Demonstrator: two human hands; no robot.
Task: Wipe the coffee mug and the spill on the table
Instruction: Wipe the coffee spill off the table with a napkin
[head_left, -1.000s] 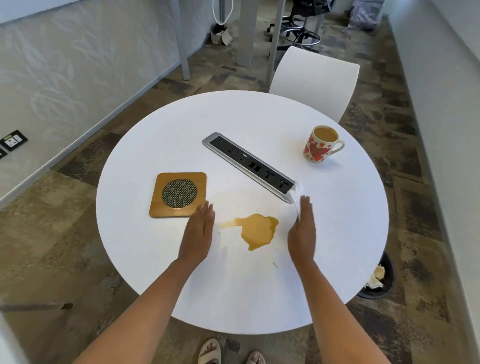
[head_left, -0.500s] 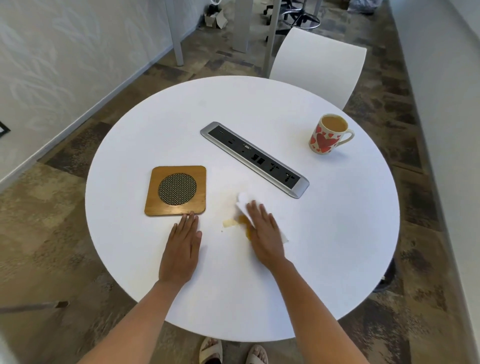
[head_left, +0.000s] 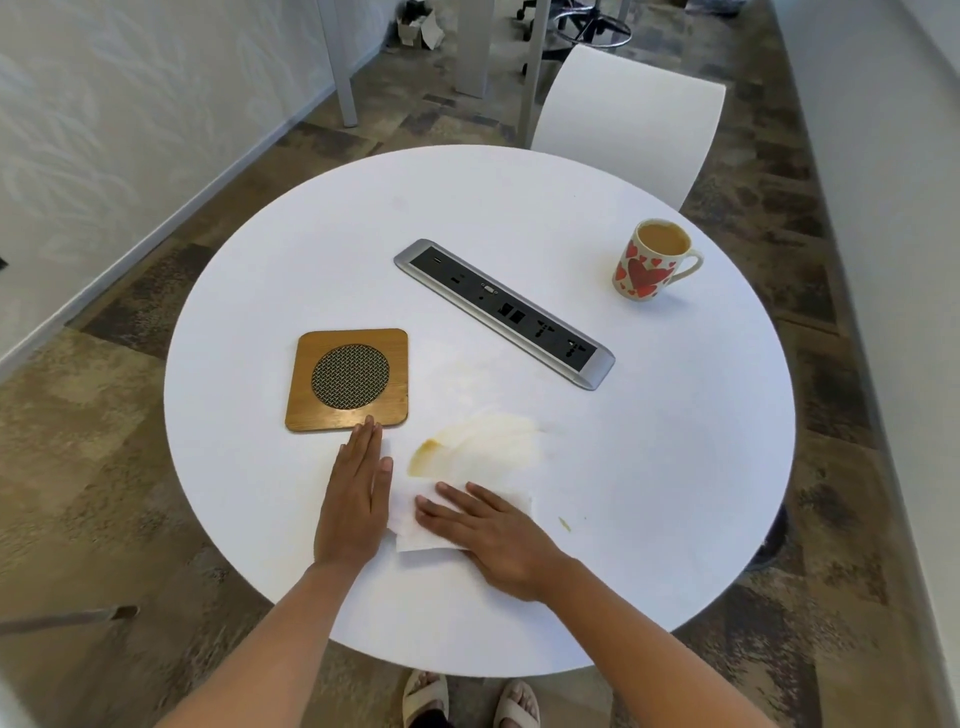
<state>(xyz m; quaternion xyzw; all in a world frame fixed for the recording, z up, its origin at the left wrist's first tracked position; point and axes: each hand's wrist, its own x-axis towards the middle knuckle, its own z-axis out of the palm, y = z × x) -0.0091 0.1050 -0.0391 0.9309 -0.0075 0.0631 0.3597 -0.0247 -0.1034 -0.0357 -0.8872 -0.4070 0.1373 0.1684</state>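
My right hand (head_left: 498, 540) presses a white tissue (head_left: 410, 522) (paper, I think) with straight fingers near the tabletop's (head_left: 649, 493) front edge, just below the smeared spill (head_left: 478, 447). My left hand (head_left: 356, 499) lies flat alongside, fingers together. The mug (head_left: 652, 260) stands by the far-right edge.

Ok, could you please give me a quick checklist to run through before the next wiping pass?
1. Paper towel pinned flat under the right hand: ok.
2. Spill cleared: not ok; a thin smear with a darker left edge lies just beyond the towel.
3. Stray drop right of the towel wiped: not ok.
4. Left hand out of the wet patch: ok; it lies flat beside it, reaching the wooden coaster's near edge.
5. Mug upright and away from the wiping path: ok; it is full of coffee.
6. Towel's underside has dry area left: cannot tell.
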